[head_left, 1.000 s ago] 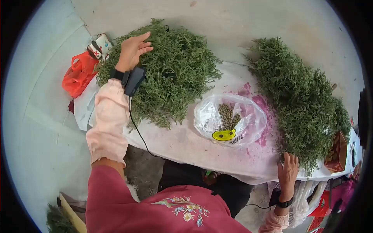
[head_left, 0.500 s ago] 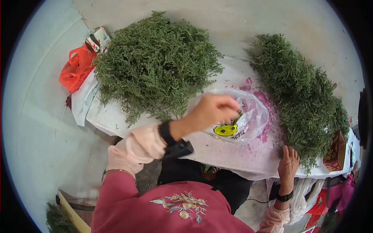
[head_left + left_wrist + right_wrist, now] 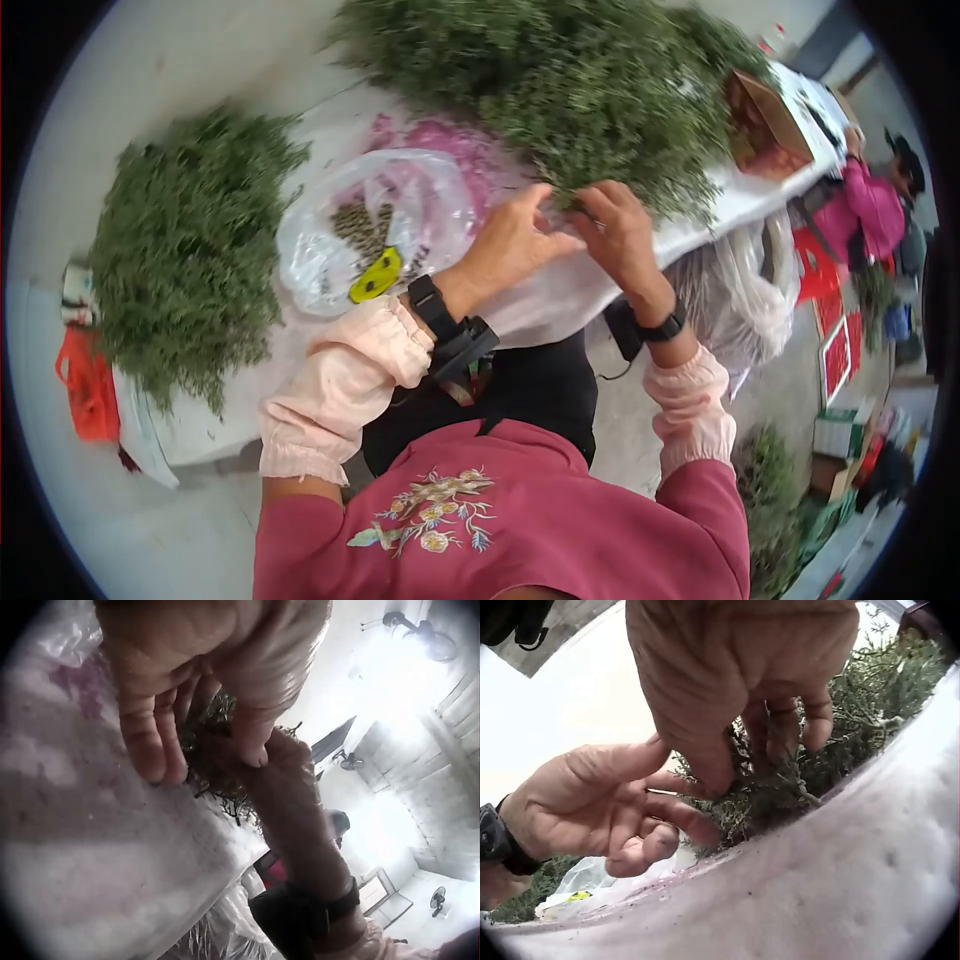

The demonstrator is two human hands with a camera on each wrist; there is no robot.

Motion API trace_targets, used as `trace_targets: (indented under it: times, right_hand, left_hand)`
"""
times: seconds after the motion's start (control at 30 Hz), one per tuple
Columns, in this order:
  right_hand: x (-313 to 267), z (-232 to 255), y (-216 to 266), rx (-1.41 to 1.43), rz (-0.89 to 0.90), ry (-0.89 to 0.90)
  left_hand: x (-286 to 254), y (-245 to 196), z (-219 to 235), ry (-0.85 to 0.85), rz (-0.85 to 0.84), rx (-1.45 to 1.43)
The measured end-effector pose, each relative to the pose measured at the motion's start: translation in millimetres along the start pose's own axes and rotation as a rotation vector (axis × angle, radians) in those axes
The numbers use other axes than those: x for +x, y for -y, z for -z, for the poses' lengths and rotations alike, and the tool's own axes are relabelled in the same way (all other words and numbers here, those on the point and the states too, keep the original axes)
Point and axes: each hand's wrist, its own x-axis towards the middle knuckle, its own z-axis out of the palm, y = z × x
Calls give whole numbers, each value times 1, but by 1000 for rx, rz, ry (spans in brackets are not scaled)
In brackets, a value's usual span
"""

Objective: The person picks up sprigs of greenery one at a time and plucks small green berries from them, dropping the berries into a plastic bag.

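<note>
A large heap of green evergreen sprigs (image 3: 600, 95) lies on the white-covered table. At its front edge my right hand (image 3: 620, 235) has its thumb and fingers curled into the greenery, with sprigs (image 3: 742, 784) between them in the right wrist view. My left hand (image 3: 503, 240) comes in from the left, its thumb stretched towards the right hand. In the right wrist view, the left hand's loosely bent fingers (image 3: 679, 817) reach the edge of the same sprigs. Part of the right hand's grasp is hidden by foliage.
Left of the hands sits a clear plastic bag (image 3: 300, 250) of small brownish pieces with a yellow patch. A second evergreen heap (image 3: 190, 250) and a red bag (image 3: 88, 385) lie farther left. A box (image 3: 765, 125) stands on the right; plastic bags (image 3: 740, 300) hang below the edge.
My left hand has come from the left heap, across the clear bag, to beside the right hand. The right hand's fingers now curl into the sprigs. The head view has turned right.
</note>
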Motion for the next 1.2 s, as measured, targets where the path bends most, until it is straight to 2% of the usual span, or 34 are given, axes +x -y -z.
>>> trace_targets:
  times: [0.13, 0.23, 0.37, 0.53, 0.7, 0.8, 0.93, 1.03, 1.1, 1.2]
  right_hand:
    - [-4, 0, -1, 19, -73, -3]
    - [-8, -5, -7, 51, -86, 13]
    - [-9, -9, -11, 91, -102, 47]
    - [-10, -6, -11, 19, -88, 64]
    - [-10, -9, -20, -77, -133, 100]
    - [-9, -16, -26, -318, -228, 182]
    - [-7, -17, -8, -276, -238, 143]
    - [-4, -8, 6, -304, -194, 183]
    - [-1, -3, 15, -312, -160, 206]
    - [0, 14, 21, -296, -167, 367]
  left_hand:
    - [18, 4, -16, 14, 97, -71]
    - [20, 5, -13, -57, 255, -227]
    - [18, 11, -11, -19, 286, -228]
    - [11, 14, 0, -2, 309, -277]
    - [-3, 8, 26, -88, 311, -428]
    - [-14, 6, 45, -131, 279, -578]
    - [-25, 5, 59, -145, 262, -567]
    - [-33, 7, 62, -191, 336, -623]
    - [-44, 4, 72, -221, 312, -672]
    - [-62, 0, 99, -298, 261, -756]
